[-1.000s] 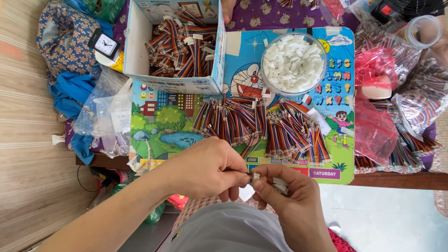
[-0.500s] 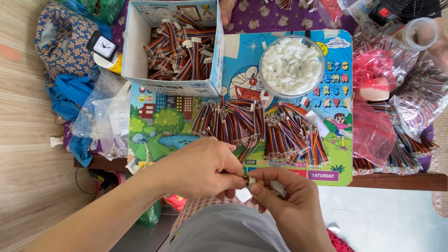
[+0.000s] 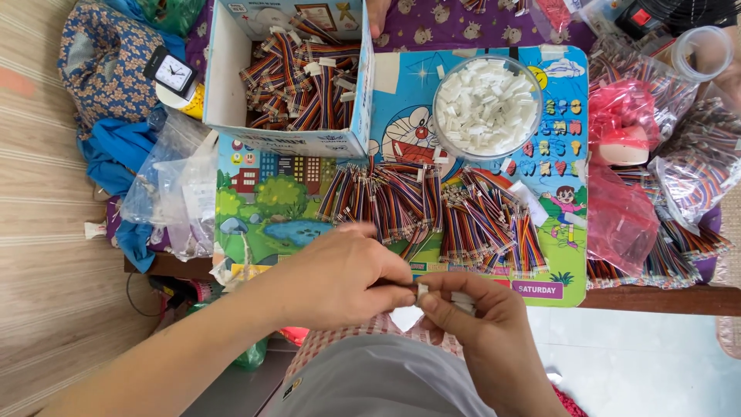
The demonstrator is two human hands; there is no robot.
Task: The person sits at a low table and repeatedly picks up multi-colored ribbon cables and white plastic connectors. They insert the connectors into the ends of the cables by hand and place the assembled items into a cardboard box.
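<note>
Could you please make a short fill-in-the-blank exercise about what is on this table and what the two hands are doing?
1. The left hand and right hand pinch a small ____ connector between them.
2. The round clear bowl holds many ____ connectors.
3. The cardboard box is filled with striped ____ bundles.

Missing words: white; white; wire

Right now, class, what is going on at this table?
A person holds both hands together at the table's near edge. The left hand and the right hand pinch a small white connector between their fingertips, with a wire end seemingly meeting it. Just beyond lie two piles of striped ribbon wires on a colourful cartoon mat. A clear bowl of white connectors and a cardboard box of wires stand farther back.
</note>
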